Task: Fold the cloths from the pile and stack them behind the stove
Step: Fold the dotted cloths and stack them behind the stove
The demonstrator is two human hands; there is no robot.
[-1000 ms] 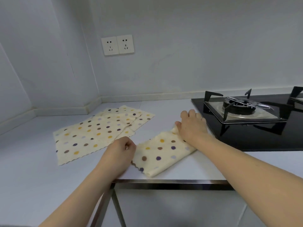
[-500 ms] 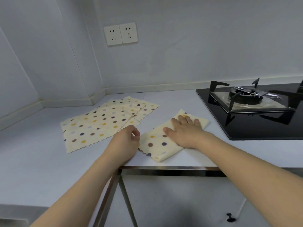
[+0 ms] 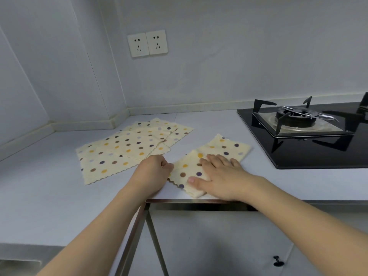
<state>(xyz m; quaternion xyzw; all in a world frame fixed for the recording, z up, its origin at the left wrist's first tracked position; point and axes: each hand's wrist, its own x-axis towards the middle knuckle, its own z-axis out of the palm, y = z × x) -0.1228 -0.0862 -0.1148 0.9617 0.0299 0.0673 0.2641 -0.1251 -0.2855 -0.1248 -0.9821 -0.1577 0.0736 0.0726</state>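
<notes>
pressing flat right hand (image 3: 219,176) fingers spread on folded cloth (image 3: 209,162); left hand (image 3: 153,172) pinches its edge—keep corners aligned beneath fingertips when creasing.

Tabletop (image 3: 49,196): pale grey-white, running into a corner at the back left, with a low upstand along the walls and a metal strip along its front edge.
Pile of cloths (image 3: 127,148): cream, dotted yellow, brown and purple, scalloped edges; spread flat and overlapping, left of centre on the tabletop.
Folded cloth (image 3: 223,148): same pattern, doubled over, lying slantwise near the front edge, between the pile and the stove, apart from both.
Stove (image 3: 310,134): black glass hob set on the tabletop at the right, with a burner and black pan supports.
</notes>
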